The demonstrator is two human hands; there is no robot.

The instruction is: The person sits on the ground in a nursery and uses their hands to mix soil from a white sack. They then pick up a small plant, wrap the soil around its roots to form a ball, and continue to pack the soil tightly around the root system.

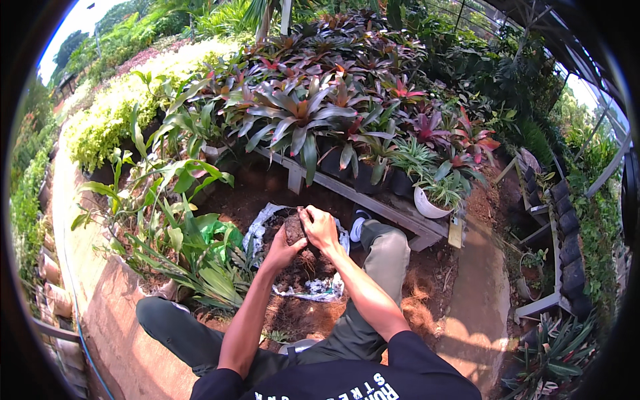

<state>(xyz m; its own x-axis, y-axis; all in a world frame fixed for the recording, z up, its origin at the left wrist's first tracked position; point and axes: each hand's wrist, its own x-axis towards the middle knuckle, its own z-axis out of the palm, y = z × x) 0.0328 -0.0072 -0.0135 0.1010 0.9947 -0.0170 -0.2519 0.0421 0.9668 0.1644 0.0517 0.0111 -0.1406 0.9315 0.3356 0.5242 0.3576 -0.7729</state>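
Note:
A brown clump of soil and roots [294,229] is held up between both hands in the middle of the view. My left hand [285,248] grips its lower left side, with the thumb pointing right. At its upper right, my right hand [319,227] has its fingertips pinched at the top of the clump; what exactly they pinch is too small to tell. Below the hands lies an opened white plastic sack [257,227] on the ground, with dark loose soil [295,277] and fine roots on it.
Potted bromeliads [302,112] crowd a wooden bench [375,200] in front. A white pot [430,204] hangs at its right corner. Strap-leaved plants [210,280] and a green plastic bag [222,235] are at the left. Concrete paths run along both sides, with a hose [75,300] on the left one.

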